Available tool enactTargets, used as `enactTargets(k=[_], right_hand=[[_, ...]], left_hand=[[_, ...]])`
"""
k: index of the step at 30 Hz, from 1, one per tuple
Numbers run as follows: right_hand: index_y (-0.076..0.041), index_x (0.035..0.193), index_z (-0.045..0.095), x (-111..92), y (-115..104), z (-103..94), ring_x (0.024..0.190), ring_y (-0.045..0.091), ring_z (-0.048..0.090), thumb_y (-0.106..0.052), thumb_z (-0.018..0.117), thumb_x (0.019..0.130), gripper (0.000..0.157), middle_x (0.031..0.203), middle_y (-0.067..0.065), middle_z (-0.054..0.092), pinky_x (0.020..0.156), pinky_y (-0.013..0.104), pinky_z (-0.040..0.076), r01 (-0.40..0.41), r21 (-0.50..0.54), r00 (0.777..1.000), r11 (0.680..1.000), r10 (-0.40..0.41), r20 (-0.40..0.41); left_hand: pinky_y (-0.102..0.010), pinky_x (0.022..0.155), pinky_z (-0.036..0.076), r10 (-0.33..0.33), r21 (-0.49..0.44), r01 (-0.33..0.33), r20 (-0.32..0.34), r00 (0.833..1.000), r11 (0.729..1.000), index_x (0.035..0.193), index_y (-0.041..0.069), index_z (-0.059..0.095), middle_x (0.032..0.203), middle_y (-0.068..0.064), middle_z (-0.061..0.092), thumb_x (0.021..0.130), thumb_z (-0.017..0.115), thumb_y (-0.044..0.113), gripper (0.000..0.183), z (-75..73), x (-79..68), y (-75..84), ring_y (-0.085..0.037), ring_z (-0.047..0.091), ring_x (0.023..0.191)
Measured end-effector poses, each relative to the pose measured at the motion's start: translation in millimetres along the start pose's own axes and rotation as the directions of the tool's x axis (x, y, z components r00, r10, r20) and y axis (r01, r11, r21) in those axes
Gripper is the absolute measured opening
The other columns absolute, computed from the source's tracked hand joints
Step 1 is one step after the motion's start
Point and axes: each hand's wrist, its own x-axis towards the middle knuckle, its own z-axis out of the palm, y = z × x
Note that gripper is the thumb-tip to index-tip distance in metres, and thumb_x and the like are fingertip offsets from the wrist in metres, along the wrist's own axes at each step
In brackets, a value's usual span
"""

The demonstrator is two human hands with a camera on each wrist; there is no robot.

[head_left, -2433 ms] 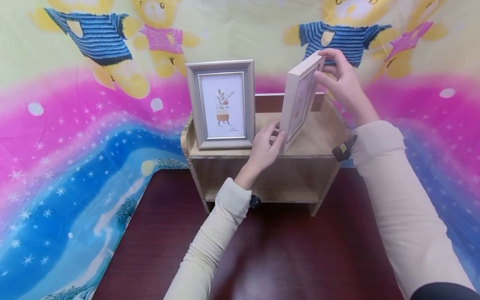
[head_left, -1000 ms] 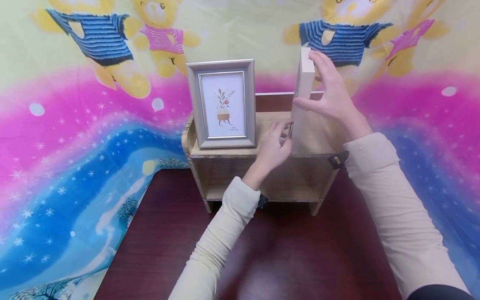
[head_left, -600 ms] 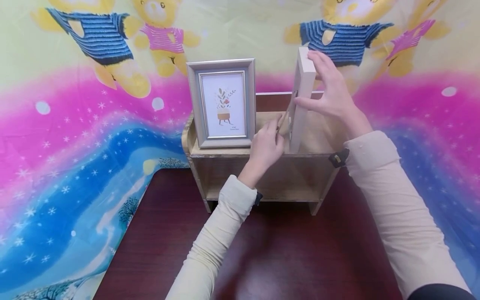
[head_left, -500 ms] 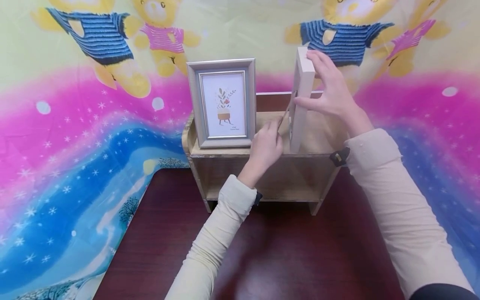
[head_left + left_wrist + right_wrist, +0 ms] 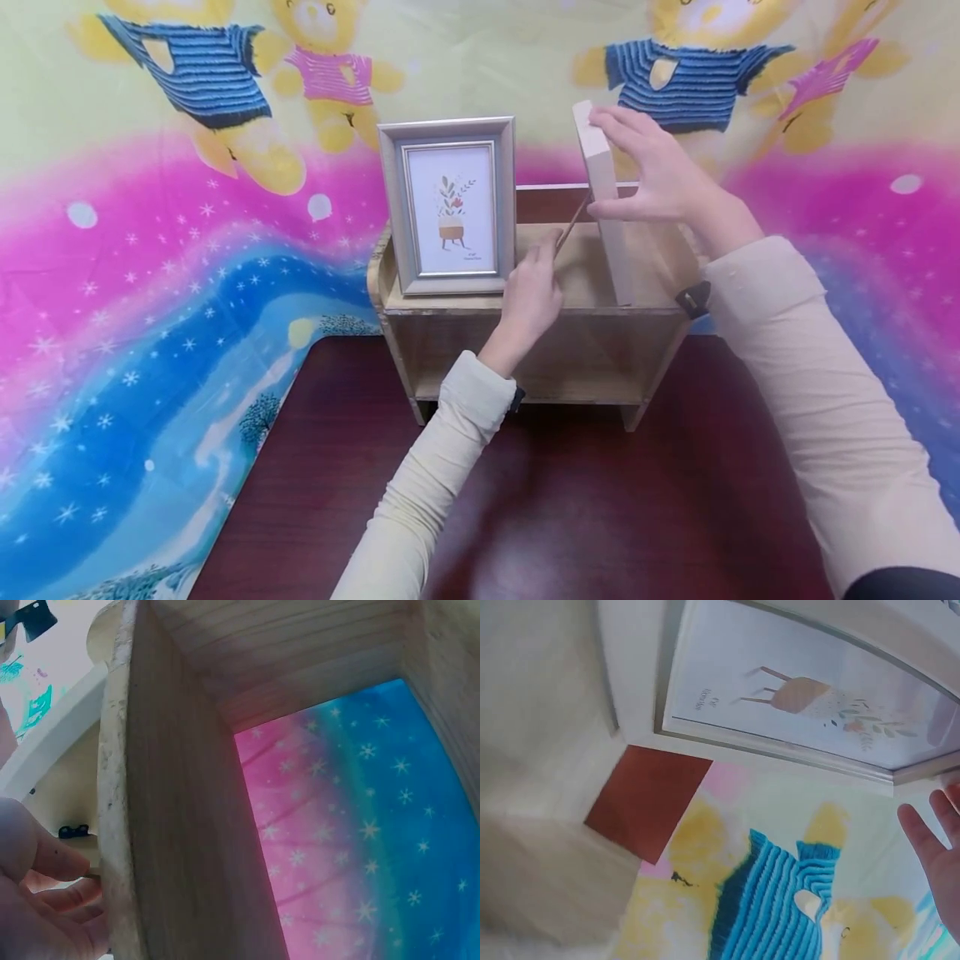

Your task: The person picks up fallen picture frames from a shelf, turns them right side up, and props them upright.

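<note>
A white picture frame [image 5: 617,254] stands nearly edge-on on the right of the wooden shelf's top, its upper end leaning left. My right hand [image 5: 663,173] grips it, fingers at the top corner and thumb on the near edge. Out from its back, on the left, slants a thin support leg [image 5: 573,223], which my left hand [image 5: 529,287] pinches between thumb and fingers. In the right wrist view, the frame's plant print [image 5: 802,697] faces the right hand's side. The left wrist view catches my left thumb and fingers [image 5: 56,859] behind the shelf board.
A silver-grey picture frame [image 5: 503,208] with a plant print stands upright on the shelf's left. The small two-level wooden shelf [image 5: 480,307] sits on a dark red table [image 5: 600,500]. Behind hangs a bear-patterned cloth [image 5: 465,50].
The white frame has turned so its picture faces right, and its top has tipped left. My left hand has swung the support leg out from its back. The silver-grey frame stays put.
</note>
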Motion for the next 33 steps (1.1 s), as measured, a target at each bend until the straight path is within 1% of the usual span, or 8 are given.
enactTargets(k=[5, 15, 18, 21, 24, 27, 30, 33], right_hand=[[0.0, 0.139, 0.032, 0, 1, -6.0, 0.133, 0.03, 0.023, -0.022, 0.077, 0.064, 0.09, 0.144, 0.017, 0.028, 0.108, 0.045, 0.016, 0.003, -0.014, 0.997, 1.0, -0.001, 0.077], [-0.006, 0.143, 0.026, -3, 1, -17.2, 0.135, 0.031, 0.019, -0.026, 0.078, 0.067, 0.094, 0.148, 0.014, 0.022, 0.107, 0.049, 0.015, -0.05, -0.017, 0.983, 0.999, 0.052, 0.178], [-0.015, 0.146, 0.022, -4, 3, -19.9, 0.136, 0.024, 0.014, -0.026, 0.078, 0.07, 0.095, 0.15, 0.006, 0.017, 0.104, 0.053, 0.02, -0.113, 0.055, 0.969, 0.992, 0.098, 0.226], [-0.026, 0.146, 0.019, -5, 5, -23.6, 0.137, 0.018, 0.011, -0.021, 0.076, 0.073, 0.092, 0.151, -0.004, 0.012, 0.1, 0.055, 0.025, -0.203, 0.162, 0.946, 0.966, 0.15, 0.289], [-0.032, 0.145, 0.021, -5, 6, -27.1, 0.135, 0.019, 0.018, -0.019, 0.074, 0.075, 0.088, 0.15, -0.01, 0.012, 0.097, 0.055, 0.03, -0.246, 0.195, 0.93, 0.95, 0.175, 0.322], [-0.033, 0.144, 0.023, -4, 5, -29.1, 0.132, 0.026, 0.026, -0.024, 0.073, 0.076, 0.086, 0.15, -0.01, 0.014, 0.093, 0.056, 0.034, -0.232, 0.133, 0.929, 0.964, 0.179, 0.323], [-0.03, 0.144, 0.025, -1, 3, -29.4, 0.129, 0.031, 0.031, -0.028, 0.074, 0.075, 0.085, 0.15, -0.007, 0.017, 0.09, 0.058, 0.036, -0.205, 0.087, 0.936, 0.975, 0.169, 0.308], [-0.027, 0.144, 0.026, 2, 1, -28.3, 0.13, 0.031, 0.03, -0.029, 0.075, 0.074, 0.086, 0.149, -0.002, 0.02, 0.091, 0.058, 0.035, -0.185, 0.07, 0.943, 0.98, 0.157, 0.293]], left_hand=[[-0.039, 0.069, 0.051, 0.008, 0.011, -0.008, -0.004, 1.0, 1.0, 0.131, 0.014, 0.044, 0.107, -0.013, 0.06, 0.074, 0.059, -0.005, 0.061, 2.9, -1.0, 1.1, -0.03, 0.062, 0.085], [-0.036, 0.068, 0.052, 0.061, 0.119, -0.054, -0.053, 0.997, 0.991, 0.131, 0.014, 0.044, 0.108, -0.011, 0.059, 0.072, 0.066, -0.002, 0.065, 10.0, -1.9, 4.8, -0.025, 0.061, 0.09], [-0.034, 0.066, 0.052, 0.083, 0.125, -0.072, -0.081, 0.993, 0.99, 0.132, 0.013, 0.044, 0.108, -0.011, 0.059, 0.071, 0.066, -0.003, 0.067, 10.9, -3.2, 5.2, -0.025, 0.061, 0.086], [-0.033, 0.062, 0.052, 0.096, 0.151, -0.079, -0.107, 0.99, 0.985, 0.132, 0.013, 0.045, 0.106, -0.011, 0.06, 0.071, 0.066, -0.002, 0.066, 12.1, -5.2, 5.1, -0.024, 0.061, 0.081], [-0.032, 0.059, 0.052, 0.101, 0.181, -0.078, -0.12, 0.988, 0.98, 0.131, 0.013, 0.047, 0.105, -0.01, 0.06, 0.078, 0.063, 0.009, 0.056, 13.1, -7.1, 5.9, -0.023, 0.061, 0.081], [-0.034, 0.06, 0.052, 0.088, 0.207, -0.064, -0.109, 0.99, 0.976, 0.132, 0.012, 0.046, 0.11, -0.012, 0.058, 0.085, 0.056, 0.033, 0.052, 12.3, -7.8, 9.7, -0.023, 0.06, 0.089], [-0.034, 0.067, 0.051, 0.028, 0.239, -0.016, -0.049, 0.998, 0.971, 0.136, 0.011, 0.04, 0.12, -0.014, 0.053, 0.084, 0.046, 0.056, 0.07, 9.3, -6.8, 16.1, -0.025, 0.055, 0.102], [-0.036, 0.074, 0.049, -0.061, 0.283, 0.044, 0.051, 0.997, 0.958, 0.143, 0.011, 0.029, 0.132, -0.014, 0.044, 0.08, 0.038, 0.069, 0.086, 7.1, -4.6, 22.2, -0.027, 0.046, 0.115]])
